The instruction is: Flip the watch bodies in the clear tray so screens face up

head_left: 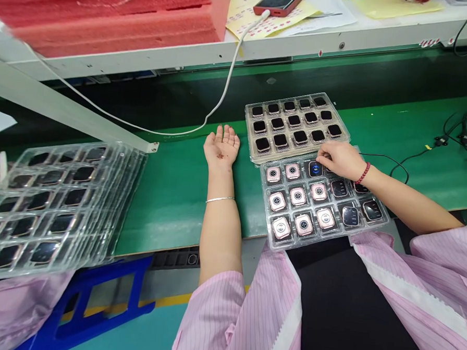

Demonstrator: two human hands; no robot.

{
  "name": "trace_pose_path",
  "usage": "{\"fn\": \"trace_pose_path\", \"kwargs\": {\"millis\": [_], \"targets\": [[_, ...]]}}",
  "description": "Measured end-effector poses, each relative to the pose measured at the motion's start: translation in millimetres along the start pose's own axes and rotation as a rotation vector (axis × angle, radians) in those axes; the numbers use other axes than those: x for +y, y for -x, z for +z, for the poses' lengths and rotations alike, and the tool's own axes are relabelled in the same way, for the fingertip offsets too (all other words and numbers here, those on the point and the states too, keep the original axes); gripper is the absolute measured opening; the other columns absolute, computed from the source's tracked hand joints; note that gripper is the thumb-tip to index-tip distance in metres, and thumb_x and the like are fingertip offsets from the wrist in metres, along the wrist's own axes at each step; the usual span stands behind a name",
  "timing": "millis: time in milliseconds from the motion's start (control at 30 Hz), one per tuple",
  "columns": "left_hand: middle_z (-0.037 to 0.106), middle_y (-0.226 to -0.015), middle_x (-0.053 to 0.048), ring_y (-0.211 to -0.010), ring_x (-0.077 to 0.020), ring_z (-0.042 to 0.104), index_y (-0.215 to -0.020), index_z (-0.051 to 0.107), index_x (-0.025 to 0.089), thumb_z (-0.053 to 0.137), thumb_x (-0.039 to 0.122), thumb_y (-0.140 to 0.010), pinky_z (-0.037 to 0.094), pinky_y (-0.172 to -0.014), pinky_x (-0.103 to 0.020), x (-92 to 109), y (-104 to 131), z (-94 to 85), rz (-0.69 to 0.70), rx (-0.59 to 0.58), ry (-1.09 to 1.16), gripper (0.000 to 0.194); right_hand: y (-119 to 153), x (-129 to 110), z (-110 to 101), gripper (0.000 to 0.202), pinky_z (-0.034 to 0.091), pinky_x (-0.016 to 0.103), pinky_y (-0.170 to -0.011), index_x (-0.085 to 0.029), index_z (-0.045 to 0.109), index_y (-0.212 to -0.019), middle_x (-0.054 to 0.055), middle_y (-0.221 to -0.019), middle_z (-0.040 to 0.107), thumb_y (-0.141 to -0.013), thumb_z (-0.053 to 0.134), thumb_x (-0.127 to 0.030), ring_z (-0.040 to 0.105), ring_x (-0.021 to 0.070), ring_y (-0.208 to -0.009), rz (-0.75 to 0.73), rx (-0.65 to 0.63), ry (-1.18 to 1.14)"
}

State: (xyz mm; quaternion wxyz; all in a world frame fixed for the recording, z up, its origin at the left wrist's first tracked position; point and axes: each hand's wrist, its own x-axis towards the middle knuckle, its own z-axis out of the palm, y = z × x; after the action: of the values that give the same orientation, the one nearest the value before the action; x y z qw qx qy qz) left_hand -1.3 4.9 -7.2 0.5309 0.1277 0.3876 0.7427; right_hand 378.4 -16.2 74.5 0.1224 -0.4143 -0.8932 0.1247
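Green bench [177, 203] | tray [315, 236] overhangs front edge [155, 248] | left grip [221, 151] wide, apart | right grip [341, 158] narrow, at watch [315, 169]

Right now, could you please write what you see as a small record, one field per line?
left hand: open, palm up, brown specks on it
right hand: fingers at a blue-lit watch; contact unclear
near tray: holds that watch, plus several pink-backed watches lying back up
far tray: dark-screened watches
left side: stack of filled trays
shelf: phone, white cable plugged in
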Motion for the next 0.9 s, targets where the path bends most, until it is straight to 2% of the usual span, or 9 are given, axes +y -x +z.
{"fn": "trace_pose_path", "kwargs": {"millis": [100, 167, 300, 367, 533, 667, 900], "targets": [[0.071, -0.111, -0.010, -0.119, -0.0148, 0.065, -0.092, 0.063, 0.024, 0.032, 0.037, -0.097, 0.054, -0.092, -0.027, -0.1, -1.2, -1.8, 0.003, -0.005, -0.004, 0.034, 13.3, -7.9, -2.9, 0.014, 0.040, 0.031, -0.071, -0.016, 0.065, -0.084, 0.009, -0.088, 0.069, -0.092, 0.054, -0.020, 0.061, 0.0223, -0.081, -0.093, 0.090, -0.014], [0.071, -0.113, -0.009, -0.119, -0.0143, 0.065, -0.092, 0.063, 0.025, 0.032, 0.038, -0.098, 0.054, -0.091, -0.026, -0.3, -2.2, -2.5, -0.003, -0.002, 0.002, 0.034, 30.9, -15.8, -6.7, 0.014, 0.042, 0.030, -0.072, -0.016, 0.064, -0.083, 0.008, -0.085, 0.067, -0.093, 0.054, -0.022, 0.061, 0.0209, -0.079, -0.149, 0.079, -0.065], [0.071, -0.115, -0.008, -0.116, -0.0133, 0.066, -0.092, 0.063, 0.026, 0.032, 0.040, -0.098, 0.054, -0.090, -0.024, -0.8, -4.5, -3.5, -0.004, -0.018, -0.001, 0.035, 67.6, -31.1, -10.4, 0.016, 0.040, 0.030, -0.065, -0.018, 0.061, -0.080, 0.006, -0.083, 0.065, -0.093, 0.054, -0.024, 0.059, 0.0190, -0.071, -0.180, -0.149, -0.059], [0.071, -0.114, -0.008, -0.116, -0.0131, 0.066, -0.091, 0.063, 0.026, 0.032, 0.040, -0.098, 0.054, -0.090, -0.024, -1.2, -5.1, -4.0, -0.001, -0.015, -0.001, 0.034, 76.9, -34.9, -10.7, 0.018, 0.039, 0.030, -0.064, -0.018, 0.061, -0.079, 0.007, -0.082, 0.066, -0.094, 0.053, -0.024, 0.059, 0.0195, -0.070, -0.162, -0.211, -0.065], [0.072, -0.112, -0.008, -0.117, -0.0137, 0.066, -0.091, 0.063, 0.026, 0.035, 0.040, -0.097, 0.054, -0.092, -0.024, -1.9, -4.1, -4.2, 0.028, -0.028, -0.061, 0.031, 70.4, -31.0, -11.2, 0.025, 0.041, 0.028, -0.066, -0.019, 0.061, -0.077, 0.004, -0.072, 0.065, -0.096, 0.050, -0.030, 0.058, 0.0173, -0.066, -0.089, -0.120, -0.295], [0.072, -0.112, -0.009, -0.119, -0.0145, 0.065, -0.091, 0.062, 0.025, 0.033, 0.039, -0.097, 0.054, -0.092, -0.025, -2.3, -2.7, -2.7, 0.037, -0.006, -0.050, 0.032, 59.5, -21.3, -4.7, 0.026, 0.039, 0.029, -0.066, -0.019, 0.062, -0.074, 0.005, -0.070, 0.067, -0.094, 0.049, -0.027, 0.060, 0.0183, -0.065, -0.027, -0.129, -0.223], [0.071, -0.114, -0.009, -0.117, -0.0146, 0.066, -0.092, 0.062, 0.025, 0.033, 0.039, -0.097, 0.055, -0.092, -0.026, -1.8, -4.3, -3.1, 0.024, -0.019, -0.031, 0.033, 57.0, -17.5, -4.6, 0.033, 0.039, 0.030, -0.068, -0.018, 0.061, -0.074, 0.007, -0.074, 0.067, -0.099, 0.042, -0.030, 0.060, 0.0196, -0.069, -0.069, -0.163, -0.161]]}}
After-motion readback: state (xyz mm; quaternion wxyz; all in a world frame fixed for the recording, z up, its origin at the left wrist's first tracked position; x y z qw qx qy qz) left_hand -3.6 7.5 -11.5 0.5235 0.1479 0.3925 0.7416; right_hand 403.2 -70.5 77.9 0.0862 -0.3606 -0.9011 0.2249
